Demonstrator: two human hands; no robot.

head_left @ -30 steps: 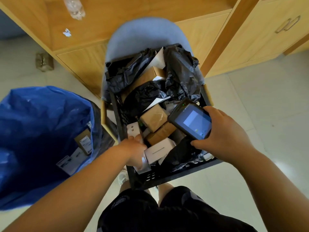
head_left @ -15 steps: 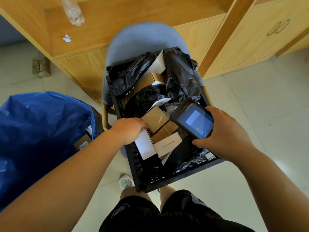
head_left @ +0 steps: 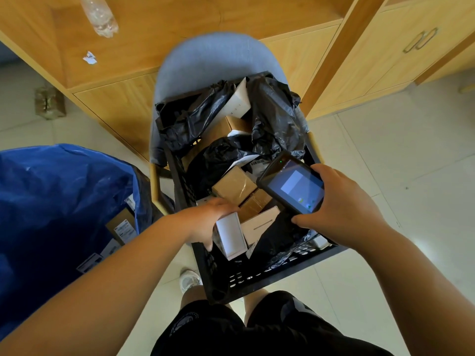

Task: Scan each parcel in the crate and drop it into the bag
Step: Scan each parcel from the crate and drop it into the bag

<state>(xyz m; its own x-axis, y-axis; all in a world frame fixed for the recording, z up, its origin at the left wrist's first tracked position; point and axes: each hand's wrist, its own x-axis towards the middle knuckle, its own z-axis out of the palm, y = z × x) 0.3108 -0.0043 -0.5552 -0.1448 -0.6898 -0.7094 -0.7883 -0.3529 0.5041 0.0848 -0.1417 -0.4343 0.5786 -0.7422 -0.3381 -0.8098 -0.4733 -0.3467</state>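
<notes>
A black plastic crate (head_left: 259, 277) rests on a blue chair and holds several parcels: brown boxes (head_left: 235, 187), white boxes and black plastic mailers (head_left: 275, 119). My left hand (head_left: 205, 220) grips a small white box (head_left: 230, 236) at the crate's near left, lifted and tilted above the other parcels. My right hand (head_left: 341, 209) holds a black handheld scanner (head_left: 293, 187) with a lit screen over the crate's right side. The blue bag (head_left: 51, 201) stands open at the left with several labelled parcels inside.
Wooden cabinets (head_left: 385, 47) stand behind the chair (head_left: 210, 57). A clear plastic bottle (head_left: 101, 15) lies on a wooden ledge at the top left. A small wrapped block (head_left: 48, 102) sits on the tiled floor. My knees and a white shoe (head_left: 190, 280) are below the crate.
My left hand took hold of the white box at the crate's near left and lifted it up. The scanner in my right hand stayed over the crate's right side.
</notes>
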